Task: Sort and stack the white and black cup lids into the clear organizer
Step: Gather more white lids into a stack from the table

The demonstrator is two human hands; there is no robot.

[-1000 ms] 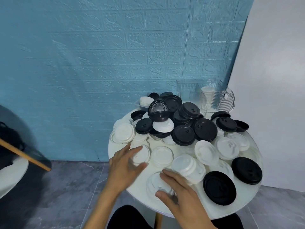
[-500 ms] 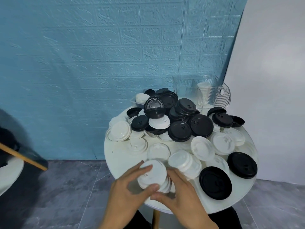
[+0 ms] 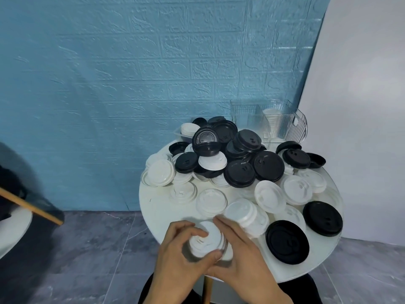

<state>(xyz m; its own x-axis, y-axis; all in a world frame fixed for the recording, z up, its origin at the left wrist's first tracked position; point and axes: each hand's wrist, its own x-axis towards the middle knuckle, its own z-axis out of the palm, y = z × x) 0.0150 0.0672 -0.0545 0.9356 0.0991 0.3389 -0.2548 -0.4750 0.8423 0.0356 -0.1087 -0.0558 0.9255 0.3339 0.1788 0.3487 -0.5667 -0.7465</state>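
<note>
A small stack of white lids (image 3: 207, 240) sits at the near edge of the round white table (image 3: 157, 207). My left hand (image 3: 177, 257) curls round its left side, thumb and fingers on the rim. My right hand (image 3: 238, 253) cups its right side with fingers along the stack. Loose white lids (image 3: 270, 196) lie across the middle, and black lids (image 3: 240, 173) are heaped behind them. A large black lid (image 3: 287, 242) lies right of my hands. The clear organizer (image 3: 282, 126) stands at the back right with several white lids inside.
A blue brick-pattern wall rises behind the table and a white panel (image 3: 361, 106) stands at the right. A small clear tub (image 3: 182, 133) with white lids sits at the back left. Another table edge and a wooden strip (image 3: 30, 208) are at far left above grey floor.
Both hands gathered white lids from the table's near side into one stack and drew it toward the near edge, closing tighter round it. The camera view tilted slightly.
</note>
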